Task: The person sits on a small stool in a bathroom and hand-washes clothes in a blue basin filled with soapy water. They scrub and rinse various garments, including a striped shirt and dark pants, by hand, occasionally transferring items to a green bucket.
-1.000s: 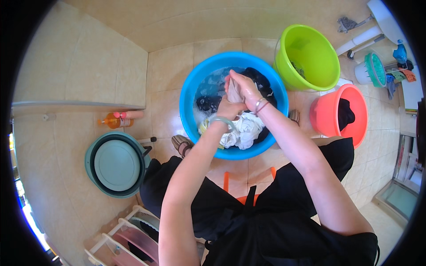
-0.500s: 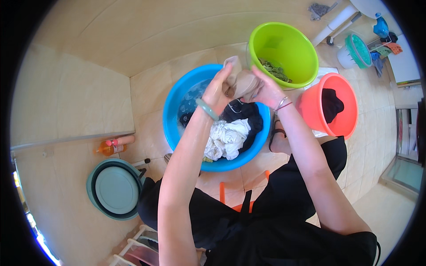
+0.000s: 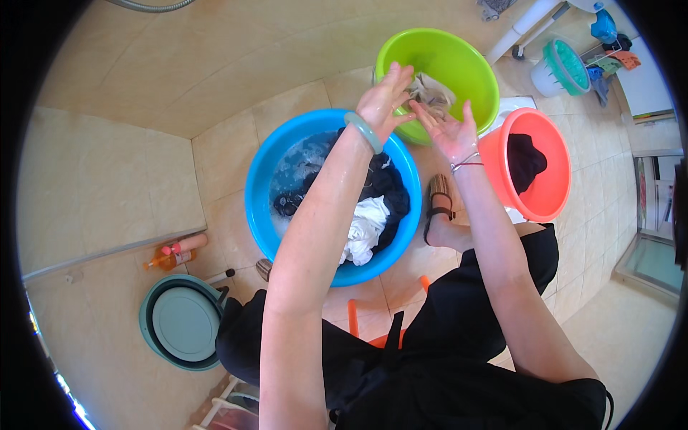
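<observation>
Hands | left hand (image 3: 385,97), right hand (image 3: 448,129) fingers spread, gripping nothing, over green basin (image 3: 459,54) upper centre | beige garment (image 3: 432,92) inside basin, apparently just released | blue basin (image 3: 269,208) centre holds soaking laundry

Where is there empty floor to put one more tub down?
The widest bare tiles lie left of the blue basin, up to the step where the orange bottle lies. More bare floor runs beyond the green basin. It is crowded on the right: green basin, orange-red basin and the sandalled foot sit close together, with both hands above.
</observation>
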Available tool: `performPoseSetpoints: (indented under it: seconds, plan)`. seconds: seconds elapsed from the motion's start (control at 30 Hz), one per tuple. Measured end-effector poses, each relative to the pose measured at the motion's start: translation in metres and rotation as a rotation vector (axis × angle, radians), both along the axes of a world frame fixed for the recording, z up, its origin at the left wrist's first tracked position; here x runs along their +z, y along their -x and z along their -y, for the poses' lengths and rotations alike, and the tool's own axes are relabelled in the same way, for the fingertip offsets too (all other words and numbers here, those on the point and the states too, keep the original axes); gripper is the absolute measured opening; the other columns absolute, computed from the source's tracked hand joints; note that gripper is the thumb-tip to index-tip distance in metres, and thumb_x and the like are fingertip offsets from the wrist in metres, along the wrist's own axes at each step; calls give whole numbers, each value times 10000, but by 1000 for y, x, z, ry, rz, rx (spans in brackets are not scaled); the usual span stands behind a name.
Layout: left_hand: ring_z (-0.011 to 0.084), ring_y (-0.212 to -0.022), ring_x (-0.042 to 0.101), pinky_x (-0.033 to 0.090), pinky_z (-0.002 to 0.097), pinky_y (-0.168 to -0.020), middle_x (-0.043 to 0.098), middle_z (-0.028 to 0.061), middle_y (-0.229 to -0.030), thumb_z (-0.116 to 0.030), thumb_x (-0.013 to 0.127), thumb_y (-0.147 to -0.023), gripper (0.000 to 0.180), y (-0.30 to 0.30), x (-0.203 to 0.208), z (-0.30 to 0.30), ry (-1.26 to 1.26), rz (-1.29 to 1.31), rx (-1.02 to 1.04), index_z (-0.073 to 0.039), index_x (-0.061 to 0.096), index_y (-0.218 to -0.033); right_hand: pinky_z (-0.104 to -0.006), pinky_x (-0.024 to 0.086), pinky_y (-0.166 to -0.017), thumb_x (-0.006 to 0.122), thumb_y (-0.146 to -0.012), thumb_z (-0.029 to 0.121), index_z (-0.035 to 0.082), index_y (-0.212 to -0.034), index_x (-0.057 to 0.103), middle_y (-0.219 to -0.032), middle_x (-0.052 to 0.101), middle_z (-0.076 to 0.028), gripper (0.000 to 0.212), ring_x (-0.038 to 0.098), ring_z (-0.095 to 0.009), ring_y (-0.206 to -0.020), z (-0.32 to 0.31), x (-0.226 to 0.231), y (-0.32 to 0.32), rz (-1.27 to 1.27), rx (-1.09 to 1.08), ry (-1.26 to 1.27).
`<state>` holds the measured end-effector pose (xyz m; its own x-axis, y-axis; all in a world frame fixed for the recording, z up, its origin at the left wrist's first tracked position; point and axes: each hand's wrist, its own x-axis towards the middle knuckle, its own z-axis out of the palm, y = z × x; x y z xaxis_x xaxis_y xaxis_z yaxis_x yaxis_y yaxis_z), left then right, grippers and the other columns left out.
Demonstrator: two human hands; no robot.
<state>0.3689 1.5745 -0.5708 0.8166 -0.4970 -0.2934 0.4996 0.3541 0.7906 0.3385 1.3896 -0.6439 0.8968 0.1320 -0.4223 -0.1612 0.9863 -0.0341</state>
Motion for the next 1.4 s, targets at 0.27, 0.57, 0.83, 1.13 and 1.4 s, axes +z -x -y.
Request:
performPoseSetpoints:
  seconds: [0.27, 0.57, 0.83, 1.13, 1.4]
  plan:
    - [271, -1313, 444, 345, 416, -1075, 457, 147, -1441, -438, 367, -1027, 578, 12, -36, -76, -20, -47, 96, -59, 325, -1461, -537, 332, -1118, 426, -998, 446, 17, -1473, 224, -1536, 250, -174, 671, 361, -413, -1354, -59, 6, 7, 116, 7, 433]
    - [262, -1322, 436, 365, 453, -1062, 472, 152, -1423, -259, 548, -970, 496, 67, -147, -227, -489, -284, 439, -64, 429, -1410, -396, 471, -971, 557, -966, 292, 17, -1337, 494, -1316, 574, -132, 466, 577, -271, -1178, -204, -91, 30, 121, 711, 602]
    - [336, -1408, 289, 280, 360, -1144, 283, 199, -1526, -115, 776, -703, 990, 131, -305, -273, -1320, -129, 187, -91, 213, -1517, -358, 433, -1003, 659, -811, 99, 138, -1437, 425, -1335, 549, -199, 669, 555, -301, -1205, -281, -217, 58, 619, 1211, 1716]
    - [327, -1026, 654, 485, 383, -961, 680, 185, -1086, -90, 716, -732, 660, 148, -289, -254, -1392, -87, 263, -154, 511, -1356, -362, 379, -1075, 619, -749, 72, 98, -1442, 370, -1422, 449, -190, 737, 506, -342, -1238, -282, -240, 61, 635, 1329, 1614]
    - [193, -1054, 631, 491, 299, -934, 659, 91, -1158, 51, 676, -711, 557, 139, -181, -250, -775, 112, 323, -77, 611, -1250, -322, 381, -1025, 678, -777, 176, 42, -1386, 445, -1265, 566, -102, 665, 506, -183, -1203, -256, -166, 50, 353, 1294, 896]
